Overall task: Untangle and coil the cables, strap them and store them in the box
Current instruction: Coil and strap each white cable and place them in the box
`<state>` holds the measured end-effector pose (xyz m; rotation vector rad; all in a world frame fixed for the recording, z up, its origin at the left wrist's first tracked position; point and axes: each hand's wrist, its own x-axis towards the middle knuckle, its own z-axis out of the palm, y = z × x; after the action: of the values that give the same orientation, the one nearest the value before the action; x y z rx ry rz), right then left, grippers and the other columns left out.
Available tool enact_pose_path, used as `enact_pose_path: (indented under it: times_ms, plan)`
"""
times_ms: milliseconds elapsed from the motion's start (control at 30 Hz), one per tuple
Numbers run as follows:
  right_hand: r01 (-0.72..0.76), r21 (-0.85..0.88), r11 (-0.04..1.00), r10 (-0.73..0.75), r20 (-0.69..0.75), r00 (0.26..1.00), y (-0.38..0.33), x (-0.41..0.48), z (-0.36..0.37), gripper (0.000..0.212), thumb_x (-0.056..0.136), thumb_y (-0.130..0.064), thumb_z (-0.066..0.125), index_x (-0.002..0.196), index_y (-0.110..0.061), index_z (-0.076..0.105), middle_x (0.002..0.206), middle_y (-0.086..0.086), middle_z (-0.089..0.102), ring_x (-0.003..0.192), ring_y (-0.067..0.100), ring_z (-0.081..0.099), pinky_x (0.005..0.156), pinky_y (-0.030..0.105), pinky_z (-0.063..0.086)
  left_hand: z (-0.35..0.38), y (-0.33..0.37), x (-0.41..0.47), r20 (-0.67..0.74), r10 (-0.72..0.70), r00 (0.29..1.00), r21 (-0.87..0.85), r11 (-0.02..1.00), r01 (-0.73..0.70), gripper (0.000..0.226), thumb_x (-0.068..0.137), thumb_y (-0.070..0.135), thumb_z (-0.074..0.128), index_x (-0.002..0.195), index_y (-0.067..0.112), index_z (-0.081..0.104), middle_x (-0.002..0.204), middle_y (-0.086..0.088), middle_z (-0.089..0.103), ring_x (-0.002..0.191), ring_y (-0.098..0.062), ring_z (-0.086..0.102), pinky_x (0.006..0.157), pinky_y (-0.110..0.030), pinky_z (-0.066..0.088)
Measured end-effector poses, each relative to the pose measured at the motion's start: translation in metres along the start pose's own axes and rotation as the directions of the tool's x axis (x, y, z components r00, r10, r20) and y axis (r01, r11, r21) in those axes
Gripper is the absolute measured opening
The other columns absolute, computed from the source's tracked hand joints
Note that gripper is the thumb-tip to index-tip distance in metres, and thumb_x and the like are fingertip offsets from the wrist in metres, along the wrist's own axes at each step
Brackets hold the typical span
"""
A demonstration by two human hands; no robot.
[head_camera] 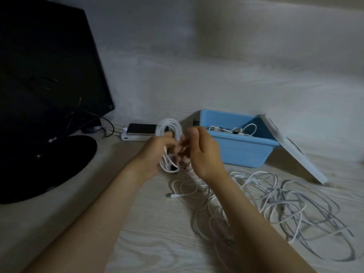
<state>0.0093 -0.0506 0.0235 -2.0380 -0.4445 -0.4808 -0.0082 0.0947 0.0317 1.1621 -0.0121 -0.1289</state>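
Because the coiled cable (169, 121) looks light and springy, left grip (155, 152) and right grip (201, 152) pinch its gathered loops.

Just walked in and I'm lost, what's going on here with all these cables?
A person is tidying up. The left hand grips a white cable coil upright while the right hand works at its side; blur hides what it pinches. Some stored cables already lie in the blue box, its lid leaning against it. A tangle of white cables lies loose on the table.
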Motion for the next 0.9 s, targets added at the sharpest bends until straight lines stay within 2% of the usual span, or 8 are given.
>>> enact_pose_path:
  times_ms: [100, 200, 267, 400, 567, 633, 733, 900]
  plan:
    - [0.021, -0.173, 0.985, -0.004, 0.099, 0.995, 0.014, 0.004, 0.021, 0.025, 0.103, -0.022, 0.059, 0.079, -0.019, 0.066, 0.074, -0.001, 0.07, 0.07, 0.023, 0.065, 0.069, 0.034, 0.046, -0.026, 0.003, 0.01, -0.212, -0.066, 0.975, -0.239, 0.971, 0.013, 0.018, 0.095, 0.01, 0.039, 0.084, 0.018, 0.051, 0.052, 0.004, 0.032, 0.039, -0.011, 0.027, 0.042, -0.02, 0.028]
    - [0.101, -0.308, 0.946, 0.022, 0.372, 0.928, 0.022, 0.0, 0.037, 0.027, 0.094, -0.025, 0.064, 0.118, -0.019, 0.076, 0.121, 0.003, 0.075, 0.108, 0.027, 0.069, 0.097, 0.038, 0.051, -0.045, -0.006, 0.016, -0.392, -0.029, 0.919, -0.19, 0.981, -0.05, 0.023, 0.096, 0.007, 0.043, 0.076, 0.019, 0.044, 0.047, 0.006, 0.024, 0.033, -0.01, 0.02, 0.037, -0.017, 0.025]
    - [0.191, -0.355, 0.915, -0.004, 0.465, 0.885, 0.025, -0.004, 0.045, 0.039, 0.092, -0.036, 0.058, 0.128, -0.03, 0.071, 0.122, -0.001, 0.073, 0.112, 0.028, 0.066, 0.1, 0.045, 0.052, -0.051, -0.012, 0.02, -0.451, 0.009, 0.893, -0.122, 0.99, -0.072, 0.015, 0.096, 0.005, 0.053, 0.085, 0.015, 0.051, 0.048, 0.006, 0.024, 0.033, -0.011, 0.022, 0.037, -0.019, 0.028]
    - [0.124, -0.511, 0.851, 0.069, 0.342, 0.937, 0.039, -0.004, 0.047, 0.024, 0.096, -0.044, 0.058, 0.109, -0.037, 0.076, 0.103, -0.004, 0.072, 0.103, 0.03, 0.059, 0.089, 0.042, 0.043, -0.054, -0.021, 0.026, -0.496, 0.082, 0.864, -0.062, 0.99, -0.129, 0.007, 0.094, 0.006, 0.067, 0.097, 0.012, 0.063, 0.051, 0.004, 0.027, 0.039, -0.012, 0.027, 0.038, -0.022, 0.031]
    - [-0.036, -0.522, 0.852, 0.1, 0.096, 0.99, 0.038, -0.006, 0.035, 0.017, 0.107, -0.02, 0.05, 0.11, -0.02, 0.067, 0.106, 0.007, 0.07, 0.104, 0.037, 0.058, 0.089, 0.044, 0.033, -0.052, -0.025, 0.027, -0.537, 0.218, 0.815, -0.006, 0.965, -0.263, 0.004, 0.092, 0.009, 0.074, 0.096, 0.007, 0.074, 0.053, 0.001, 0.038, 0.042, -0.012, 0.037, 0.045, -0.024, 0.037]
    - [-0.062, -0.446, 0.893, 0.087, 0.036, 0.996, 0.037, -0.007, 0.034, 0.012, 0.108, -0.013, 0.049, 0.107, -0.013, 0.061, 0.104, 0.015, 0.068, 0.099, 0.042, 0.061, 0.086, 0.046, 0.037, -0.054, -0.026, 0.028, -0.494, 0.212, 0.843, -0.007, 0.969, -0.248, 0.01, 0.094, 0.011, 0.074, 0.102, 0.006, 0.077, 0.054, 0.001, 0.039, 0.043, -0.012, 0.037, 0.046, -0.025, 0.037]
    - [-0.082, -0.042, 0.996, 0.08, -0.043, 0.996, 0.035, -0.009, 0.036, 0.009, 0.108, -0.017, 0.052, 0.106, -0.011, 0.059, 0.091, 0.003, 0.068, 0.086, 0.025, 0.064, 0.076, 0.038, 0.043, -0.046, -0.033, 0.023, -0.317, 0.205, 0.926, 0.062, 0.979, -0.196, 0.018, 0.097, 0.014, 0.072, 0.113, 0.006, 0.076, 0.06, -0.003, 0.043, 0.046, -0.012, 0.04, 0.046, -0.025, 0.037]
    - [-0.255, 0.356, 0.899, 0.19, 0.208, 0.96, 0.035, -0.01, 0.037, 0.021, 0.106, -0.025, 0.057, 0.099, -0.01, 0.069, 0.089, 0.009, 0.075, 0.078, 0.014, 0.066, 0.076, 0.039, 0.052, -0.024, -0.039, 0.016, -0.118, 0.218, 0.969, 0.068, 0.975, -0.211, 0.021, 0.103, 0.012, 0.063, 0.121, 0.002, 0.07, 0.057, 0.01, 0.055, 0.044, -0.007, 0.035, 0.041, -0.021, 0.031]
